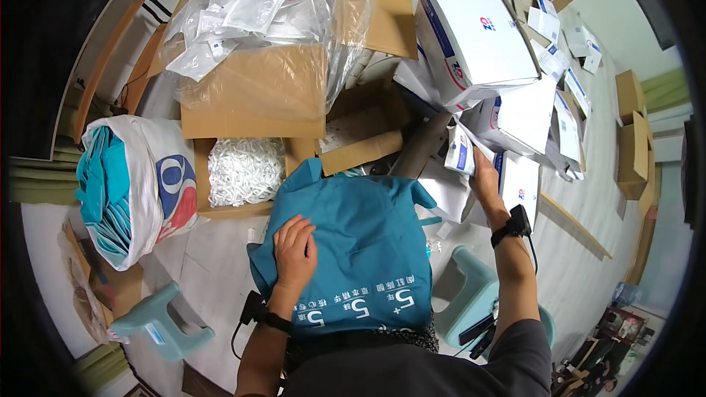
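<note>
A teal fabric bag [353, 231] with white printing lies spread across my lap. On its left side my left hand [296, 250] rests flat, fingers out and holding nothing. My right hand [483, 180] is stretched forward to the right and closed around a small white and blue pack [460, 153]. Whether that pack is a carton or a pouch I cannot tell. Just beyond it are white cartons, the largest a closed white box [478, 37] with a blue side, resting on another white carton [518, 114].
A cardboard box [254, 95] overflows with clear-wrapped white packets [257, 4]. Below it, an open box holds small white pieces [246, 173]. At left stands a white sack [165, 184] of folded teal bags [103, 184]. Pale green stools [165, 323] flank me.
</note>
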{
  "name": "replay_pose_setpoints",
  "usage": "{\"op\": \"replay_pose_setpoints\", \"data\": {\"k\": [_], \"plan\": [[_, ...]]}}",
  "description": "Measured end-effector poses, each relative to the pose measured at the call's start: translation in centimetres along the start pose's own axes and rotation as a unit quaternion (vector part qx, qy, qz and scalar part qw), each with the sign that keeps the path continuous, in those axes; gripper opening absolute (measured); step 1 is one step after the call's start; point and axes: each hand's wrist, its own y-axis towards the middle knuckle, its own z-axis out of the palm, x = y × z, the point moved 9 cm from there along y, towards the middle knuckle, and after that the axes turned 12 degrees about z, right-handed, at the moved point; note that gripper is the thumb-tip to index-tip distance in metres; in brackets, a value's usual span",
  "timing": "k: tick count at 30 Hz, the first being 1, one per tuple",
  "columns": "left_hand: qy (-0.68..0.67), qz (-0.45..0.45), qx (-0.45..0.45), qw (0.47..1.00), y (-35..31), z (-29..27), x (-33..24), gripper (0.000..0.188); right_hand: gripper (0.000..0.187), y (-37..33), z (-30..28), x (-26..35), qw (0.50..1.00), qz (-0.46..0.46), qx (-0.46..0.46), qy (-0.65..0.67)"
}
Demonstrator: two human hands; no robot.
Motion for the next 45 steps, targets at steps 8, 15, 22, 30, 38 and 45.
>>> {"op": "replay_pose_setpoints", "data": {"k": [8, 15, 22, 30, 38, 45], "plan": [[-0.017, 0.009, 0.014, 1.0, -1.1, -1.1, -0.7, 0.03, 0.053, -7.9, -7.8, 7.8, 0.891, 0.116, 0.062, 0.435], [-0.234, 0.142, 0.118, 0.955, 1.7, -4.4, -16.9, 0.089, 0.027, -19.8, -4.4, 17.8, 0.62, 0.314, 0.256, 0.672], [-0.374, 0.07, 0.168, 0.909, -1.6, -6.4, -12.7, 0.05, 0.043, -28.6, -6.0, 24.7, 0.569, 0.159, 0.528, 0.61], [-0.339, 0.002, 0.362, 0.868, -4.2, -2.5, -2.6, 0.073, 0.023, -26.3, -2.1, 18.1, 0.774, 0.231, 0.35, 0.475], [0.059, 0.066, 0.352, 0.932, -3.2, -3.8, -4.8, 0.081, 0.036, -23.5, -0.5, 20.0, 0.824, 0.163, 0.29, 0.459], [-0.152, 0.085, 0.181, 0.968, -3.1, -2.6, -7.4, 0.042, 0.032, -24.5, 0.2, 21.4, 0.76, 0.142, 0.331, 0.541]]}}
